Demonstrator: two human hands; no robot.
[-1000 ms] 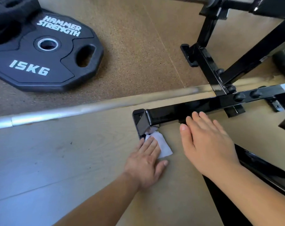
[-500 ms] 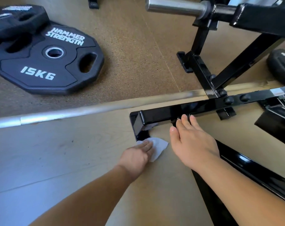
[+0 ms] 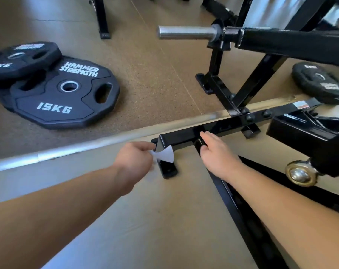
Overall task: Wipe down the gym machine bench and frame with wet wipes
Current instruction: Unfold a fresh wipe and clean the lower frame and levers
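Note:
The gym machine's black steel frame (image 3: 219,128) lies low across the floor, with a foot plate (image 3: 167,168) at its left end and another black rail (image 3: 242,220) running toward me. My left hand (image 3: 134,159) pinches a white wet wipe (image 3: 165,155) against the left end of the crossbar, just above the foot plate. My right hand (image 3: 216,152) rests on the crossbar near the joint with the rail, fingers mostly straight. The bench pad is not in view.
A black 15 kg weight plate (image 3: 67,96) lies on the brown rubber floor at left, a smaller plate (image 3: 23,57) overlapping it. Another plate (image 3: 320,82) lies at right. A chrome sleeve (image 3: 186,32) sticks out from an upper arm. A metal floor strip (image 3: 87,147) crosses the view.
My left hand lifted the wipe from the floor by the foot plate up onto the crossbar's left end. My head rose, showing more of the machine. The right hand stayed on the crossbar.

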